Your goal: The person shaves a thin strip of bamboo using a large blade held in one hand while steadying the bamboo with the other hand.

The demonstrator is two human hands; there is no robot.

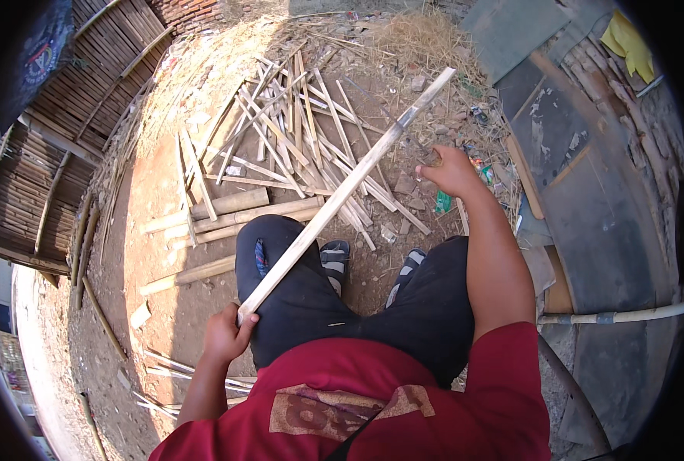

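A long, pale split bamboo strip [342,196] slants up and away to the right across my left thigh. My left hand [229,332] is closed round its near end, beside my hip. My right hand [451,172] is out to the right of the strip's far part, its fingers curled on a knife. The thin, dark blade of the knife [384,109] points away to the left and crosses the strip near its far end. The handle is mostly hidden in my right hand.
Split bamboo strips [296,123] lie in a loose heap ahead. Thicker bamboo poles [226,206] rest on the dirt at left, near my knee. More strips [196,369] lie beside my left arm. Dark boards [587,207] cover the right side, and a slatted bamboo wall [88,69] stands far left.
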